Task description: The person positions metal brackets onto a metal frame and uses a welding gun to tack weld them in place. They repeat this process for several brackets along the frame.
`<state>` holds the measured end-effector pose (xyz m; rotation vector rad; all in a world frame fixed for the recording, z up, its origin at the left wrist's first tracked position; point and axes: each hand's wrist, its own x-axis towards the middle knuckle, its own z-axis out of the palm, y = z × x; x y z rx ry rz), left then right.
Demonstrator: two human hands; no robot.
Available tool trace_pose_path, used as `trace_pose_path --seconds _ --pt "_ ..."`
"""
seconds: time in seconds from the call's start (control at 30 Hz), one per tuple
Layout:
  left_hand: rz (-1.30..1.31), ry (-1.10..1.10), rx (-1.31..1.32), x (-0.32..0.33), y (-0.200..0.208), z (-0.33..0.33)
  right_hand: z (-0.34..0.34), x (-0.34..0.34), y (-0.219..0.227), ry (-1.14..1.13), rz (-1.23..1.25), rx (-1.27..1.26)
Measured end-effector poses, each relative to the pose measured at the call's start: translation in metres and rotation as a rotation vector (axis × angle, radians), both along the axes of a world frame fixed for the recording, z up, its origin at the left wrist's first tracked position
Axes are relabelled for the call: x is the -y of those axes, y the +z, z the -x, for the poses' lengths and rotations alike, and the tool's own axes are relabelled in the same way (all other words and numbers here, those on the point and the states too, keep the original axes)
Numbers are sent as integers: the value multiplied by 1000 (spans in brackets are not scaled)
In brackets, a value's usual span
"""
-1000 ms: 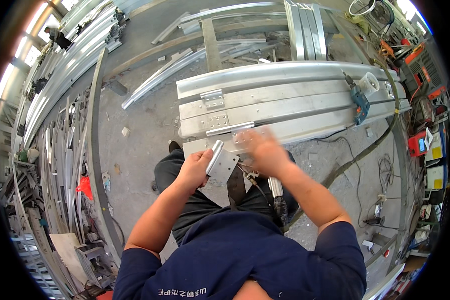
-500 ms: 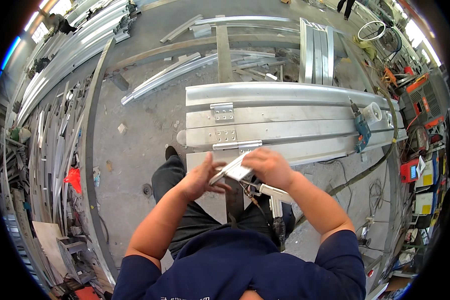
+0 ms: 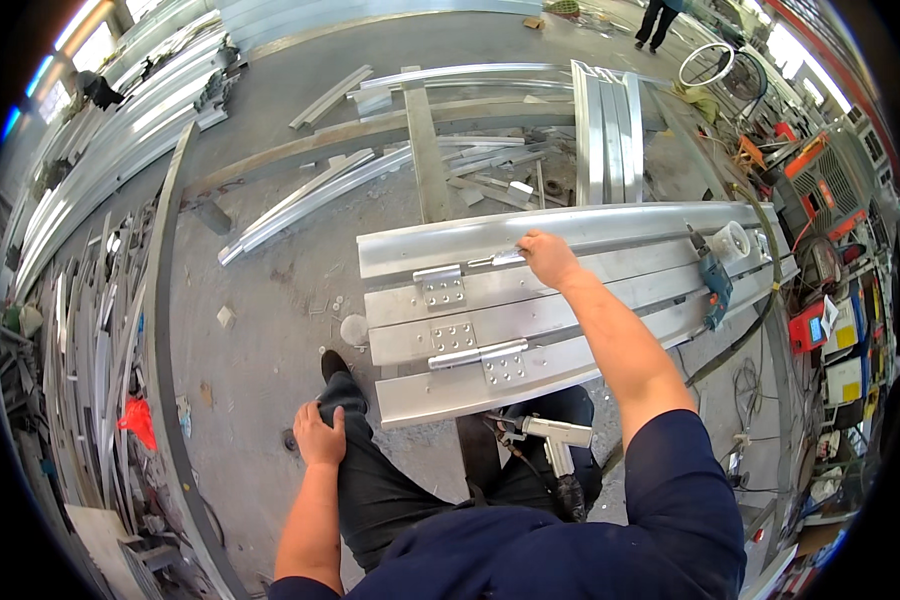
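Note:
My right hand (image 3: 550,260) reaches over long silver metal profiles (image 3: 530,232) and grips a hinge half (image 3: 508,257), mostly hidden by the fingers. Its thin pin points left, toward a hinge leaf (image 3: 442,287) with several holes on the second profile. Nearer me, a longer hinge (image 3: 478,354) lies along the gap, its perforated leaves resting on the profiles either side. Resting on my left knee with fingers spread, my left hand (image 3: 320,434) holds nothing. A pale rivet gun (image 3: 558,440) with a hose lies by my right thigh.
A blue-green cordless drill (image 3: 715,285) and a white roll (image 3: 732,242) sit on the profiles' right part. Frame beams (image 3: 165,300) run along the left, with metal offcuts (image 3: 95,350) beyond. A person (image 3: 657,22) stands far off. Tools and machines crowd the right.
Both hands were together over my lap around the hinge half. The right has carried it forward and right over the profiles; the left has dropped to my knee. The view has shifted.

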<state>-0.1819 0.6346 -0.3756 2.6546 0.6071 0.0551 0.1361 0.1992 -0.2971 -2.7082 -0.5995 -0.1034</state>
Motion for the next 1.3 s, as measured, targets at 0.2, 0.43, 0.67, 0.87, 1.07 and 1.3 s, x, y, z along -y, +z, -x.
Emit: trace_pose_path --seconds 0.2,0.43,0.67,0.87,1.07,1.3 --pt "-88 -34 -37 -2 7 -12 -9 -9 -23 38 -23 -38" --pt "-124 -49 -9 -7 -1 -14 -10 -22 -23 58 -80 -86" --pt "-122 -62 -24 -4 2 -21 -23 -40 -23 141 -52 -194" --pt "-117 -30 -45 0 -2 -23 -38 -49 -37 -142 7 -12" --pt "-99 -59 -21 2 3 -23 23 -30 -11 -252 -363 62" --pt "-62 -45 -45 12 9 -25 269 74 -45 -461 -1322 -956"
